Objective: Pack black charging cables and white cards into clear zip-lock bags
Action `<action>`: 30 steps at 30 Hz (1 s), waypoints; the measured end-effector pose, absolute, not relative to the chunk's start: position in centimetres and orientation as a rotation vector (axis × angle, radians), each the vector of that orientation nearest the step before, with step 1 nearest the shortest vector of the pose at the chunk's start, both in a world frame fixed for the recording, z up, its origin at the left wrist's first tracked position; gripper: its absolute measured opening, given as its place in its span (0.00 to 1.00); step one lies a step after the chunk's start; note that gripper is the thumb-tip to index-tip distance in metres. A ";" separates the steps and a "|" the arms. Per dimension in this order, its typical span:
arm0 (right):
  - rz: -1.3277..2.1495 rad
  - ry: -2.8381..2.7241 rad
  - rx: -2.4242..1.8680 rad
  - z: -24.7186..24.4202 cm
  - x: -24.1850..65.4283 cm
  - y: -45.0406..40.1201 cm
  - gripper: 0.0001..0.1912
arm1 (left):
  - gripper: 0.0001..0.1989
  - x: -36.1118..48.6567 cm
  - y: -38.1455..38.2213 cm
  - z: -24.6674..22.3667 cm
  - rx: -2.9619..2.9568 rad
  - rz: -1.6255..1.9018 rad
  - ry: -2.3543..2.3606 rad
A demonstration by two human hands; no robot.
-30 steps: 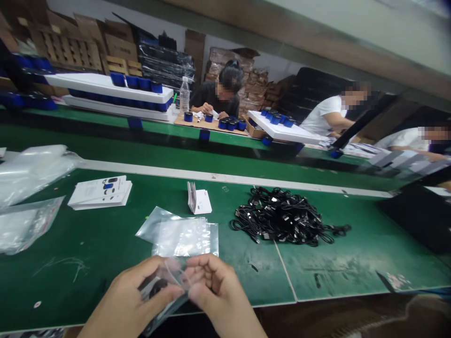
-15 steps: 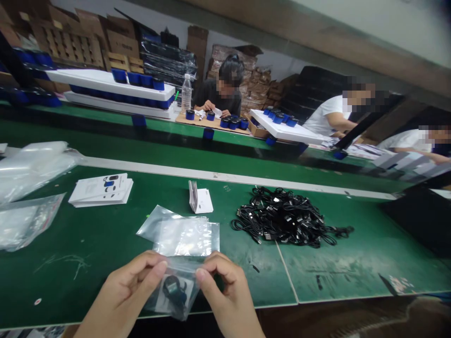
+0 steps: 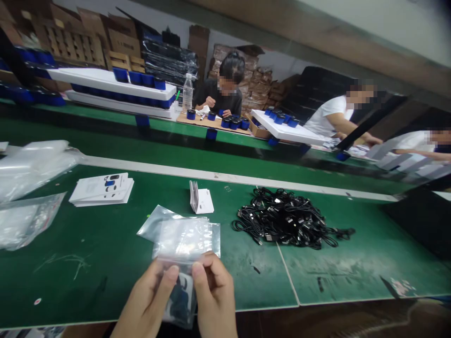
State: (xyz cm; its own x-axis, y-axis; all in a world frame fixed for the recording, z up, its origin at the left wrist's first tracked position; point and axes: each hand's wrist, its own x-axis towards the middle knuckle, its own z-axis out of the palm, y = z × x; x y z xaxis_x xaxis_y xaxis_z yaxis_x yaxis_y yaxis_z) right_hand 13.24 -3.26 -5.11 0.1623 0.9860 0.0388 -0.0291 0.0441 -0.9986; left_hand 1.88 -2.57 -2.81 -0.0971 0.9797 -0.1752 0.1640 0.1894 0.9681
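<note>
A clear plastic bag (image 3: 182,300) with a printed card and something dark inside is held upright near the table's front edge. My left hand (image 3: 150,293) pinches its upper left part between thumb and fingers. On the right side of the same bag, my right hand (image 3: 213,291) closes its thumb and fingers near the top. Just beyond both hands lie flat clear bags (image 3: 185,234) on the green table. Behind those, a small folded stack of white leaflets (image 3: 204,201) stands partly open.
A pile of black cables (image 3: 289,218) lies to the right. White printed booklets (image 3: 100,190) and large plastic bags (image 3: 35,164) are at the left. Across the table, people work near blue round items (image 3: 230,123) and white trays (image 3: 289,127).
My hands have come closer together on the bag, my left hand moving right. The bag is less spread at the top. Across the table, a person's hand has risen slightly.
</note>
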 end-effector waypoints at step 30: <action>0.899 -1.526 -1.228 -3.5 15.2 -2.8 0.12 | 0.17 -0.1 -2.6 -1.9 1.276 0.922 1.382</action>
State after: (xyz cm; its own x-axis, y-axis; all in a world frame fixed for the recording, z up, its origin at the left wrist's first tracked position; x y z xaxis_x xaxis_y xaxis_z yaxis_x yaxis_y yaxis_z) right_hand 15.21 -2.83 -3.45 -0.0483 0.9739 0.2217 0.2778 0.2263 -0.9336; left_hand -0.11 -2.64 -1.86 0.0564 0.9840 -0.1691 0.2221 0.1527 0.9630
